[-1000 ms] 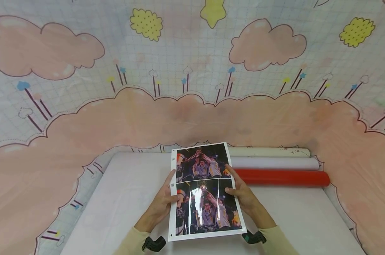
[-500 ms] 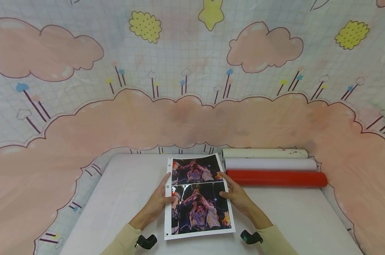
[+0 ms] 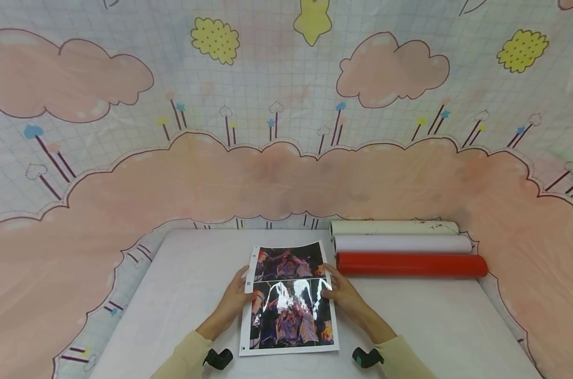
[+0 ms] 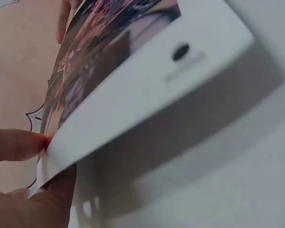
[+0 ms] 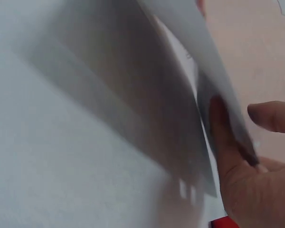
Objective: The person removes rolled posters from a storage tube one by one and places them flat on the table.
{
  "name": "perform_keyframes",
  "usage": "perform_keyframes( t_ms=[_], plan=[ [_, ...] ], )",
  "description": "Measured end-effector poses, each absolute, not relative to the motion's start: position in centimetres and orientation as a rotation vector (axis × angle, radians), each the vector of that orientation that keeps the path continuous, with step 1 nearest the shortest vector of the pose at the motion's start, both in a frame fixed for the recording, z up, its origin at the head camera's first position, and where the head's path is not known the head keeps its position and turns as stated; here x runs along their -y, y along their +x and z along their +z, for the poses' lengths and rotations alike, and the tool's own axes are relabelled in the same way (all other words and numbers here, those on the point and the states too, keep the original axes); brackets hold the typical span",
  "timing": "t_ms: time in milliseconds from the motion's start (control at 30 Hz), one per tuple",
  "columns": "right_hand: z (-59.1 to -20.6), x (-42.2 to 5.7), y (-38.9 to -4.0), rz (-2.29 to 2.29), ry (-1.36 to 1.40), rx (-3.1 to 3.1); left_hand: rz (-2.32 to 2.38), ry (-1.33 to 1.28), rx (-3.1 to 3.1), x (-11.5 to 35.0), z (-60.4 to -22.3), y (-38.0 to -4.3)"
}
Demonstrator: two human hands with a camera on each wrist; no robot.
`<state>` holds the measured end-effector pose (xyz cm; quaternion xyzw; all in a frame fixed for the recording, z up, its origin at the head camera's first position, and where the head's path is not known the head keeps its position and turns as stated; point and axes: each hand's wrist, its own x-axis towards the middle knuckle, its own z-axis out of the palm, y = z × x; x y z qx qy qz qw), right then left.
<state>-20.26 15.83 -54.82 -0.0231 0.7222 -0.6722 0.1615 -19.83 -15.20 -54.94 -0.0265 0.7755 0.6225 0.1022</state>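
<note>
A glossy photo sheet (image 3: 291, 316) with a white border carries two prints of people raising a trophy, one above the other. It is held just over the white table. My left hand (image 3: 230, 304) pinches its left edge, thumb on the front; in the left wrist view, the fingers of the left hand (image 4: 38, 190) go underneath. My right hand (image 3: 350, 300) holds the opposite edge. In the right wrist view, fingers of the right hand (image 5: 249, 190) lie behind the sheet (image 5: 213, 57), and the thumb is at its front side. Another paper layer seems to show beneath there.
Three rolls lie at the back right of the white table (image 3: 433, 321): a red roll (image 3: 412, 265), a white roll (image 3: 402, 244) and a cream roll (image 3: 394, 227). A cloud-patterned cloth (image 3: 286, 179) hangs behind and spreads around the table.
Both hands have brought the photo sheet lower and somewhat left, toward the tabletop. It tilts flatter, and the glare on the lower print has shifted. The rolls stay where they were.
</note>
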Motion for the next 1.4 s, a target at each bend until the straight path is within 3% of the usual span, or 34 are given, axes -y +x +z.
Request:
perform_keyframes(
  t_ms=[533, 933, 1400],
  plan=[
    [-54.5, -15.7, -18.2, -1.591, 0.006, -2.478, 1.572, -0.035, -2.545, 16.2, -54.5, -18.1],
    [-54.4, -16.1, -16.0, -1.196, -0.252, -2.759, 1.353, 0.189, -2.688, 16.7, -53.7, -15.2],
    [-53.7, -16.1, -14.7, -1.24, -0.291, -2.678, 1.189, 0.241, -2.858, 17.2, -54.7, -13.8]
  ],
)
